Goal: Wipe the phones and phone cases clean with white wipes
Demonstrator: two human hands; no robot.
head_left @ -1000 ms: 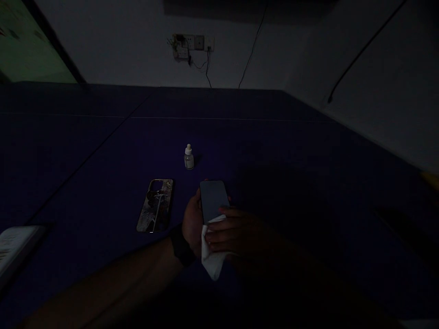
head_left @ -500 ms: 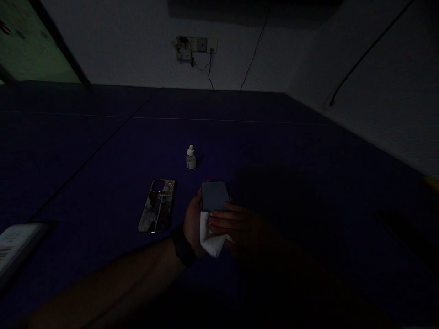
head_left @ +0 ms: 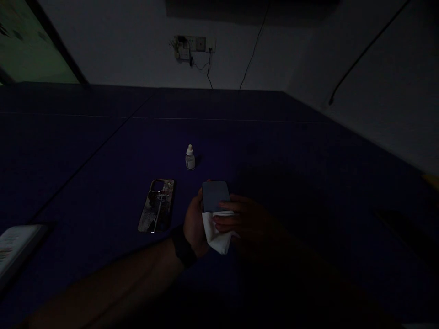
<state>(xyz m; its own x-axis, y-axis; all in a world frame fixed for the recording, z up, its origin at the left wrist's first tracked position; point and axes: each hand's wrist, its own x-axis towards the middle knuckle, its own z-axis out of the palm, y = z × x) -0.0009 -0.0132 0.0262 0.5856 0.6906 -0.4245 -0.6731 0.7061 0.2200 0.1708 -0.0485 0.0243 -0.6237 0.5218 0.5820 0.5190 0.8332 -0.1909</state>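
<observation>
Sliding higher, your right hand (head_left: 244, 218) is pressing a soft white cloth (head_left: 216, 235) against the stiff, slippery smartphone (head_left: 215, 196) that your left hand (head_left: 194, 220) is gripping by its edges.

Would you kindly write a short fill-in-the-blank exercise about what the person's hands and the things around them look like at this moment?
A black band sits on the person's ____ wrist.
The right hand holds a white cloth against the ____ end of a smartphone in the view, while the other hand cups it.
A small dropper bottle stands ____ on the dark blue table.
In the view, a patterned phone case lies to the ____ of the held smartphone.

Missing words: left; lower; upright; left.
</observation>
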